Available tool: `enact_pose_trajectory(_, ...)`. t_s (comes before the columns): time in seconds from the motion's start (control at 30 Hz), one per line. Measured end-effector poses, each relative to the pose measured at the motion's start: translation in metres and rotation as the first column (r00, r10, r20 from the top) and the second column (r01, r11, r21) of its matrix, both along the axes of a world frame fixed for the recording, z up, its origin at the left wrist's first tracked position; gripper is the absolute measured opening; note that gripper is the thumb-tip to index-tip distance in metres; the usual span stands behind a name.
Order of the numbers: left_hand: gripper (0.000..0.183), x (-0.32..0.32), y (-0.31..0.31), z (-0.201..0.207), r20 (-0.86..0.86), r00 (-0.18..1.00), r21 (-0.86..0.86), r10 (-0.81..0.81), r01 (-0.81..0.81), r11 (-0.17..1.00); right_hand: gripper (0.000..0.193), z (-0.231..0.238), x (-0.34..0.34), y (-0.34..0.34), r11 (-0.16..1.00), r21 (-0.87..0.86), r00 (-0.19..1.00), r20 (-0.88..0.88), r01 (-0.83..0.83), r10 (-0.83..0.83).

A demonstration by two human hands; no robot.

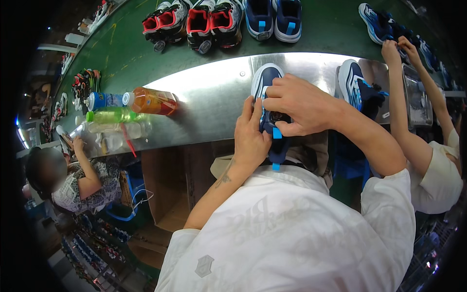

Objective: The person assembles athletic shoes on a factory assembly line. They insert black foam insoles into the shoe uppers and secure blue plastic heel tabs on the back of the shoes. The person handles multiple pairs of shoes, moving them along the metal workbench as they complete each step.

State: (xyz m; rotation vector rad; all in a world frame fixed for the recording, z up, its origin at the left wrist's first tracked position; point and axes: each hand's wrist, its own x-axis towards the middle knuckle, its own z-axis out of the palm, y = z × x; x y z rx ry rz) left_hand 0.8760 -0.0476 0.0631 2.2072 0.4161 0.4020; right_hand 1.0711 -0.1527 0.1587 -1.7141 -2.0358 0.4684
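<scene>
A navy sneaker point(268, 76) with a white sole and light blue trim lies on the metal bench edge in front of me, toe pointing away. My left hand point(250, 136) grips its left side, fingers closed along the upper. Over the shoe's opening, my right hand point(304, 104) has its fingers curled and pinched; what they hold is hidden. A small dark round part point(277, 117) shows beneath them. Closer to my body is another dark navy shoe point(278, 153) with a light blue pull tab, partly covered.
Pairs of sneakers point(214, 22) stand on the green surface point(121, 44) beyond the metal bench point(204, 107). Several bottles, one amber point(152, 101), lie at left. Another navy shoe point(351, 85) is at right, beside a co-worker's arms point(401, 107). Another person point(87, 180) sits at left.
</scene>
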Motion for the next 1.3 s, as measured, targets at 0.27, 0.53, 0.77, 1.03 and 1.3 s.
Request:
enact_pose_trajectory(0.27,0.074,0.003,0.003,0.003,0.013,1.000,0.025,-0.004,0.003,1.000,0.038,-0.006,-0.009,-0.002,0.933,-0.240,0.961,0.140,0.268,-0.240)
enact_pose_trajectory(0.53,0.072,0.002,0.005,0.004,-0.016,1.000,-0.012,0.003,-0.003,1.000,0.036,-0.006,-0.008,-0.005,0.986,0.071,0.970,0.184,0.148,-0.158)
enact_pose_trajectory(0.77,0.059,0.003,0.006,-0.003,0.049,0.998,0.133,0.026,-0.032,0.991,0.044,-0.009,-0.003,0.010,0.974,-0.166,0.976,0.180,0.154,-0.123)
enact_pose_trajectory(1.03,0.070,0.000,0.002,-0.001,0.010,1.000,0.022,0.020,-0.020,1.000,0.054,-0.014,-0.055,0.001,0.760,-0.089,0.762,0.170,0.644,-0.625)
enact_pose_trajectory(1.3,0.056,0.006,0.018,0.009,0.139,0.989,0.023,-0.060,0.057,0.998,0.063,-0.015,-0.079,0.012,0.598,-0.128,0.611,0.173,0.791,-0.772)
